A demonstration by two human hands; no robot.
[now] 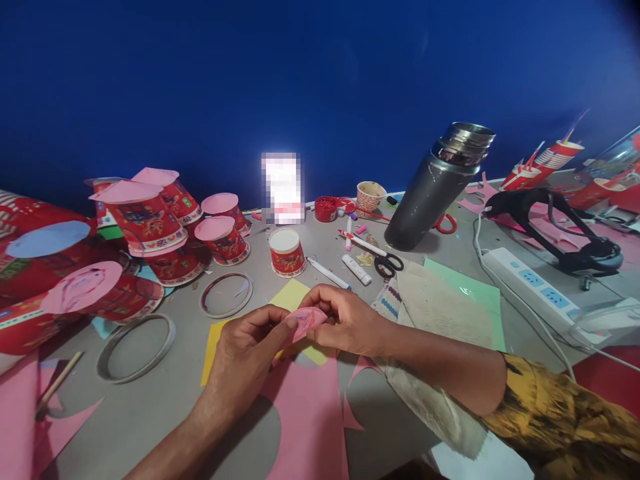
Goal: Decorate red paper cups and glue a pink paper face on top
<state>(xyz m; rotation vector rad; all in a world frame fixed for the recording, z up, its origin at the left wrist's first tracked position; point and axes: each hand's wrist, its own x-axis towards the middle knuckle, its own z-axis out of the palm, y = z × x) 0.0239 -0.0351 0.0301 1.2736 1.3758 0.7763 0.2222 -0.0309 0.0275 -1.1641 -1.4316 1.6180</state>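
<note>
Red paper cups (143, 223) with pink tops crowded the left side of the table (140, 427), a grey ring (103, 365) lying on their near side. Your left hand (250, 340) grasped the left part of a marked pink paper piece (309, 322), pinching it at the fingertips. The step in hand, as I judged it, was shaping or folding that piece; whether it was creased or merely curled, I could not tell. The next move seemed to call for a light, even pinch from both sides, so the paper did not buckle. The piece sat directly between your two hands, touching both, above yellow paper (291, 292) and a cut pink sheet (315, 413). Your right hand (347, 320) gripped its right part. Farther right, a dark flask (433, 193) stood near the table's far edge, and a power strip (527, 283) lay toward its right side
</note>
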